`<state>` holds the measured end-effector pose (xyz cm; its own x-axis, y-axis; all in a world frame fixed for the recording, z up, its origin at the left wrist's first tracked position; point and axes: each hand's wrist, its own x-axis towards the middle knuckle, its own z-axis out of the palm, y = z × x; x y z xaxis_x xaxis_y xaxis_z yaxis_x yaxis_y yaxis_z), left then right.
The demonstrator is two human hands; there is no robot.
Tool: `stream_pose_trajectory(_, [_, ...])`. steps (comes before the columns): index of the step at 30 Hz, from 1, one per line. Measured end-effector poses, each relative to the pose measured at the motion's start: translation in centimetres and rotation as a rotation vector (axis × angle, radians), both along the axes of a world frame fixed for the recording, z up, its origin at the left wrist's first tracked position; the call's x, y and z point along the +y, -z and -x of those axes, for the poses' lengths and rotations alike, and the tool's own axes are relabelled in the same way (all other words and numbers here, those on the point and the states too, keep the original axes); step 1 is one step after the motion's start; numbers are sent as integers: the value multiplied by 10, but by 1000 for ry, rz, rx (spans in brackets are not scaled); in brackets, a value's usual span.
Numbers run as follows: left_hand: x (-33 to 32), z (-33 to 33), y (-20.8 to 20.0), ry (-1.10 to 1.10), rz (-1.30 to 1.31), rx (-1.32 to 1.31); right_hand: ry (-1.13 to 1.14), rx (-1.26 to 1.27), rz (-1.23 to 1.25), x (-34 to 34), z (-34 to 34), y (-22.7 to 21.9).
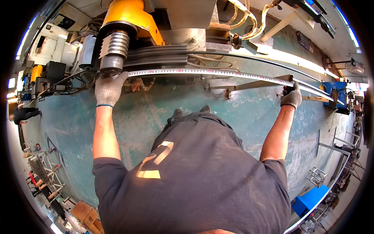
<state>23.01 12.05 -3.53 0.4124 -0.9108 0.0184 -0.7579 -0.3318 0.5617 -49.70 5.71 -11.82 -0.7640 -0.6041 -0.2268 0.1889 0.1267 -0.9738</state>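
A white measuring tape (210, 72) is stretched out almost straight in front of me, from one hand to the other. My left hand (109, 89), in a pale knitted glove, is closed at the tape's left end, its thumb against the strip. It lies just below a grey metal cylinder (112, 62) with a coiled spring (117, 43) above it; its fingertips are hidden. Far to the right, my gloved right hand (292, 97) is wrapped round the tape's other end, with something dark in the grip. A long thin metal bar (269, 61) runs behind the tape.
A yellow machine head (130, 17) stands at the far left over grey metal rails (156, 56). Below the tape is an angled metal support arm (249, 84). A blue machine part (336, 93) stands at the right. Behind me are a blue box (309, 201) and brown cartons (83, 214).
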Motion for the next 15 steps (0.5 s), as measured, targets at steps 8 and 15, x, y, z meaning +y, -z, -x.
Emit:
stream_pose_trajectory(8, [-6,5,-12,-35,-80,119,-9,13,14,0,9,7])
stream_pose_trajectory(15, [-8,4,-15,-12,-119,85,28,-20,-9,-4,2,5])
